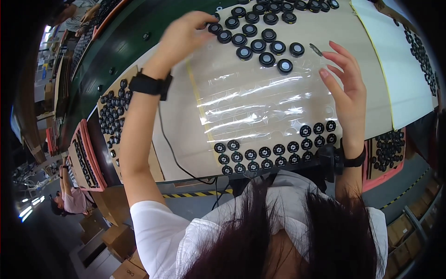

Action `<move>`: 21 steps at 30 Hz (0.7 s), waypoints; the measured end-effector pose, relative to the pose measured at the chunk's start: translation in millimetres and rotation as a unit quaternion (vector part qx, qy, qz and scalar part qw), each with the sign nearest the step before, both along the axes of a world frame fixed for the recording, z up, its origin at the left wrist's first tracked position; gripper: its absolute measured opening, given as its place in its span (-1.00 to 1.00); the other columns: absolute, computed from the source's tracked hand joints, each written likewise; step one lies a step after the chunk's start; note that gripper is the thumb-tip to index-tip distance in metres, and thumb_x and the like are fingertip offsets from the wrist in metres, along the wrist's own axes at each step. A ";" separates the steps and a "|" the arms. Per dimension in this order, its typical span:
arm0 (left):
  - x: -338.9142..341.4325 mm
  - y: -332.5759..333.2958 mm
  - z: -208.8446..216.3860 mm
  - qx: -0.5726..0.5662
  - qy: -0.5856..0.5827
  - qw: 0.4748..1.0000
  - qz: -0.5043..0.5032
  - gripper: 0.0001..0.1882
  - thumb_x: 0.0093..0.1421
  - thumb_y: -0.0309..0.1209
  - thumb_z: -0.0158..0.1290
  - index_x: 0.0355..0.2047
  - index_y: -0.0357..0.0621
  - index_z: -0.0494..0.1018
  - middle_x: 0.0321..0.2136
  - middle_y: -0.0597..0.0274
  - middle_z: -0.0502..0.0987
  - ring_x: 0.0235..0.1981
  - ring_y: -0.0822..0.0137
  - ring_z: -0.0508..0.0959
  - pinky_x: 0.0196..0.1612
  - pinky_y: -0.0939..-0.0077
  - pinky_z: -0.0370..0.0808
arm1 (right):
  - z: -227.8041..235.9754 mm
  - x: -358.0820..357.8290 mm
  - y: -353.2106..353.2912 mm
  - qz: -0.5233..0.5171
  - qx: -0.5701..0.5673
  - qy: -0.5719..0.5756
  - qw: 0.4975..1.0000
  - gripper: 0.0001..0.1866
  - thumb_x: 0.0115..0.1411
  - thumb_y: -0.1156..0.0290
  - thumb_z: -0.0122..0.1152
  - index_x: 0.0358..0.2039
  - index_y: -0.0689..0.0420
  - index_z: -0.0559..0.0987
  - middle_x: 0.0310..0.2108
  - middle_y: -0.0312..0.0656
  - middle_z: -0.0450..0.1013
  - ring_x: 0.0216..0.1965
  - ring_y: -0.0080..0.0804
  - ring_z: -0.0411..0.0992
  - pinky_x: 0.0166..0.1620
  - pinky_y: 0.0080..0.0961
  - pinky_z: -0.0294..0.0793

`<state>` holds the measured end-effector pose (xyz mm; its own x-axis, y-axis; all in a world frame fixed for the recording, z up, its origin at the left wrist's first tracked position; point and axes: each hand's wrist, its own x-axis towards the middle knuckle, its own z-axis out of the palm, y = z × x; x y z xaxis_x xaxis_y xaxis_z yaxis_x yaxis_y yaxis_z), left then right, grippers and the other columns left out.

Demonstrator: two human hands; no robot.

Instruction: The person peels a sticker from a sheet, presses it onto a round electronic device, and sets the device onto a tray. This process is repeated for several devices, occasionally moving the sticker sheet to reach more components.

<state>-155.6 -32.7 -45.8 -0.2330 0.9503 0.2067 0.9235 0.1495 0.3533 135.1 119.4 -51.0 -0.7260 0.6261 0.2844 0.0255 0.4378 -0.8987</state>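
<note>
My left hand, blurred by motion, reaches to the left end of a group of round black parts with grey centres. Its fingertips are beside a black part; whether they grip one is unclear. At the right of the group my right hand is raised, its fingers curved. A thin round sticker, seen nearly edge-on, is at its index fingertip. Between my arms lies a clear plastic sheet with rows of circular outlines. Round black stickers with a white mark fill its near rows.
Beige board covers the table, with a white sheet at right. A dark cable runs beside my left arm. Trays of black parts stand left, another right. A green surface lies beyond. Another person is at far left.
</note>
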 end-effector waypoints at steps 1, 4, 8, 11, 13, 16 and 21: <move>21.2 2.9 3.5 -0.016 -0.043 0.998 -0.053 -0.69 -0.01 -0.33 0.09 -0.23 -0.12 0.41 -0.27 0.13 0.45 -0.30 0.13 0.49 -0.25 0.37 0.42 | -0.3 -1.7 -3.0 0.007 -0.003 0.001 1.000 -0.72 0.04 0.52 0.11 -0.17 0.17 0.46 0.06 -0.12 0.21 0.04 -0.36 0.24 0.02 -0.45 0.26; 61.8 8.9 -11.5 -0.097 0.023 0.994 -0.034 -0.71 0.01 -0.37 0.08 -0.24 -0.16 0.36 -0.39 0.12 0.44 -0.40 0.16 0.48 -0.32 0.38 0.42 | 1.9 -8.9 -12.5 0.025 0.004 0.007 1.000 -0.79 0.02 0.54 0.13 -0.27 0.20 0.46 0.04 -0.11 0.23 0.02 -0.37 0.25 0.02 -0.44 0.27; 73.1 10.8 -19.5 -0.153 0.089 0.984 0.022 -0.70 0.05 -0.37 0.06 -0.22 -0.18 0.31 -0.48 0.18 0.43 -0.44 0.29 0.49 -0.39 0.43 0.40 | 3.6 -9.9 -18.8 0.036 -0.017 0.035 0.999 -0.86 -0.04 0.52 0.21 -0.42 0.21 0.47 -0.07 -0.12 0.32 -0.06 -0.39 0.30 -0.03 -0.50 0.27; 78.3 6.2 -12.0 -0.092 -0.176 0.980 0.031 -0.71 0.06 -0.41 0.07 -0.22 -0.21 0.30 -0.47 0.19 0.45 -0.41 0.35 0.51 -0.38 0.47 0.43 | 4.9 -6.2 -15.9 0.044 -0.041 0.054 0.997 -0.88 -0.05 0.54 0.21 -0.47 0.22 0.46 -0.09 -0.09 0.33 -0.09 -0.39 0.32 -0.04 -0.52 0.27; 84.4 0.9 -2.9 -0.063 -0.305 0.950 0.036 -0.71 0.06 -0.44 0.07 -0.21 -0.22 0.30 -0.47 0.19 0.46 -0.39 0.38 0.51 -0.37 0.49 0.44 | 6.4 -5.7 -15.8 0.047 -0.056 0.064 0.995 -0.89 -0.05 0.56 0.21 -0.49 0.23 0.45 -0.10 -0.08 0.34 -0.10 -0.40 0.33 -0.04 -0.53 0.27; 104.2 -14.1 21.6 0.075 -0.607 0.791 -0.007 -0.64 0.02 -0.56 0.07 -0.15 -0.25 0.27 -0.27 0.05 0.46 -0.24 0.32 0.50 -0.25 0.44 0.48 | 22.2 -7.7 -17.7 0.106 -0.197 0.073 0.972 -0.90 0.00 0.62 0.12 -0.54 0.20 0.37 -0.05 -0.03 0.31 -0.01 -0.27 0.28 0.04 -0.40 0.22; 137.2 -26.9 59.6 0.117 -0.603 0.789 0.033 -0.59 -0.07 -0.70 0.08 -0.16 -0.35 0.27 -0.22 -0.07 0.44 -0.21 0.28 0.50 -0.18 0.45 0.51 | 49.1 -19.4 -23.9 0.195 -0.326 0.079 0.922 -0.91 0.03 0.60 0.09 -0.54 0.18 0.38 -0.04 -0.01 0.30 0.01 -0.23 0.28 0.04 -0.36 0.22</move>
